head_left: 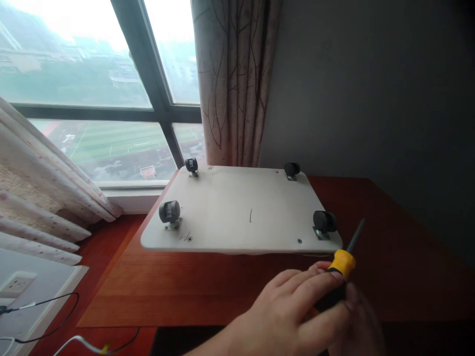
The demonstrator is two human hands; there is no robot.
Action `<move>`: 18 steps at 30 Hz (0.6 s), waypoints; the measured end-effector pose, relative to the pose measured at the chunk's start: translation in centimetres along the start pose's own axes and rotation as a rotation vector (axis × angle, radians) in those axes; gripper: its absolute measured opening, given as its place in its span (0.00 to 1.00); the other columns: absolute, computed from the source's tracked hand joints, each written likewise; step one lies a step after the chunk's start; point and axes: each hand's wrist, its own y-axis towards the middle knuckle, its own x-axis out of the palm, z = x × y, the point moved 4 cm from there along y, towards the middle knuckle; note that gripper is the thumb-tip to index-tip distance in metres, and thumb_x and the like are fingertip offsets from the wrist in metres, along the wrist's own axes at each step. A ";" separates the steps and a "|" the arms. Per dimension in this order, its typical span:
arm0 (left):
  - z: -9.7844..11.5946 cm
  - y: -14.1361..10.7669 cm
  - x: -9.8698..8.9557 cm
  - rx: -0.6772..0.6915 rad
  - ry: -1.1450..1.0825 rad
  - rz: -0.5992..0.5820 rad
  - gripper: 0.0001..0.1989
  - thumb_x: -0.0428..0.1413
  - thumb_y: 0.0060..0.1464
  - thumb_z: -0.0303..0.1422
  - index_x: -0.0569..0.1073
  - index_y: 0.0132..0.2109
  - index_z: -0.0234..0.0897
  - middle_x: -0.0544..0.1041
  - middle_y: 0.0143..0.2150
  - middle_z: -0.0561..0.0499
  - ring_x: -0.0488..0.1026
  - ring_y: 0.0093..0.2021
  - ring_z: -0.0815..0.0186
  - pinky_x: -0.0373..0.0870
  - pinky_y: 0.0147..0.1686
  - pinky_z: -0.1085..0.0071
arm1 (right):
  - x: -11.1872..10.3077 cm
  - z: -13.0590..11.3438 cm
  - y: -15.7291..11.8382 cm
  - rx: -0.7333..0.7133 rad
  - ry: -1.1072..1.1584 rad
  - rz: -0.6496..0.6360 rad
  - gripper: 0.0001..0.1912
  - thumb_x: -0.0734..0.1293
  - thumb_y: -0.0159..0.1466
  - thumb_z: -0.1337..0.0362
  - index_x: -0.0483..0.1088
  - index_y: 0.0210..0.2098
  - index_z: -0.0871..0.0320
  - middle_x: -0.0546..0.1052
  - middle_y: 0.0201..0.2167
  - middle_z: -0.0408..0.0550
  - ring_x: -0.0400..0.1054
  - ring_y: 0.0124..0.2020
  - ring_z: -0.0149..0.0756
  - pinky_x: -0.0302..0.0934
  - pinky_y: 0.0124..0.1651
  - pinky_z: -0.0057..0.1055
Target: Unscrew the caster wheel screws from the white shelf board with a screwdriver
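My left hand [293, 306] is closed around the black and yellow handle of a screwdriver [343, 264], whose metal shaft points up and to the right. Close behind it, my right hand [361, 319] is against the same handle, dark, blurred and largely covered by the left hand. Beyond both hands lies a white board [230, 207] with rounded corners, flat on the wooden table. Black casters stand wheels-up near its corners: a near right one [324, 222], a near left one [169, 212], a far left one [191, 165] and a far right one [292, 170].
The reddish wooden table [166, 291] carries the board. Screws show in the board's surface, along with pen marks. Behind are a window [159, 94], a patterned curtain [233, 84] and a grey wall [363, 89]. Cables [77, 341] and a wall socket [18, 286] are at lower left.
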 end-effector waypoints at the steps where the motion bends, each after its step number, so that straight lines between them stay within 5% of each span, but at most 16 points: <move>1: 0.0 -0.3 0.0 0.010 -0.003 -0.012 0.10 0.55 0.67 0.29 0.78 0.52 0.37 0.76 0.62 0.45 0.74 0.61 0.61 0.76 0.56 0.69 | -0.3 -0.1 0.0 0.033 0.016 0.027 0.22 0.73 0.59 0.43 0.78 0.44 0.51 0.82 0.46 0.51 0.74 0.53 0.55 0.74 0.49 0.47; 7: -0.2 -1.8 -0.8 -0.004 -0.024 0.025 0.11 0.54 0.67 0.28 0.76 0.54 0.34 0.78 0.60 0.43 0.79 0.54 0.61 0.78 0.47 0.68 | 1.4 -2.5 0.2 0.252 0.225 0.103 0.21 0.70 0.62 0.46 0.77 0.45 0.55 0.82 0.42 0.51 0.78 0.43 0.49 0.75 0.41 0.39; 10: -0.5 -2.6 -1.5 -0.032 -0.043 -0.005 0.10 0.54 0.67 0.27 0.76 0.52 0.32 0.82 0.52 0.45 0.80 0.47 0.63 0.78 0.44 0.69 | 1.0 -3.4 1.3 0.252 0.318 0.231 0.18 0.71 0.63 0.49 0.75 0.45 0.54 0.81 0.40 0.47 0.77 0.42 0.42 0.73 0.41 0.33; 14: -2.3 -4.8 -3.6 -0.159 -0.024 0.006 0.13 0.54 0.64 0.23 0.75 0.53 0.33 0.83 0.48 0.45 0.81 0.44 0.64 0.78 0.43 0.69 | -3.1 -2.1 5.1 0.164 0.260 0.379 0.21 0.72 0.62 0.48 0.73 0.50 0.53 0.78 0.44 0.43 0.73 0.45 0.37 0.69 0.42 0.29; 18: -5.1 -7.9 -7.0 -0.312 0.090 0.076 0.18 0.55 0.61 0.19 0.75 0.56 0.35 0.82 0.50 0.42 0.80 0.49 0.63 0.78 0.46 0.70 | -7.4 2.0 9.8 0.216 -0.221 0.246 0.26 0.72 0.56 0.43 0.74 0.44 0.57 0.80 0.41 0.49 0.74 0.47 0.48 0.69 0.43 0.34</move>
